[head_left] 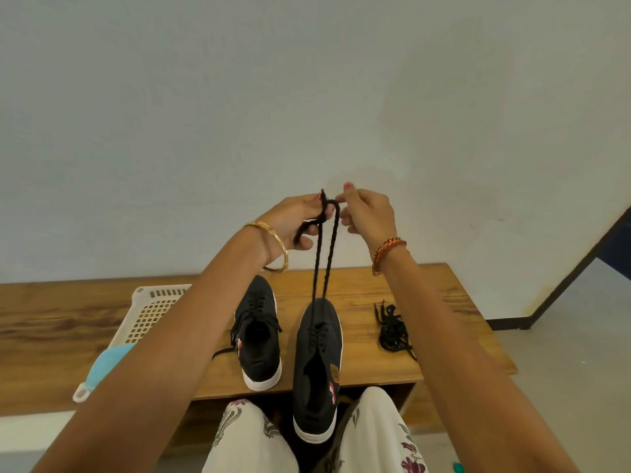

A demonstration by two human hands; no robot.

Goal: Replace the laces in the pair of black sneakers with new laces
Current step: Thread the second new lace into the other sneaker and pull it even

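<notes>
Wooden bench (pixel 426 295) against pale wall. Frame centre: left hand (pixel 300 223) and right hand (pixel 365 213) together, pinching black lace (pixel 324 264) rising from near sneaker (pixel 317 370); second sneaker (pixel 259 336) beside; loose laces (pixel 392 329), probably old, at right.

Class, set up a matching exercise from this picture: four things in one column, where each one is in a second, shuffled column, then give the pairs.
Things
1. lace ends
2. loose lace bundle
3. white basket
4. laced sneaker

Places
A. far left on the bench
B. lying right of both sneakers
C. pinched between the left hand and right hand
D. standing on the bench, left of the other sneaker

Pairs: 1-C, 2-B, 3-A, 4-D
</notes>
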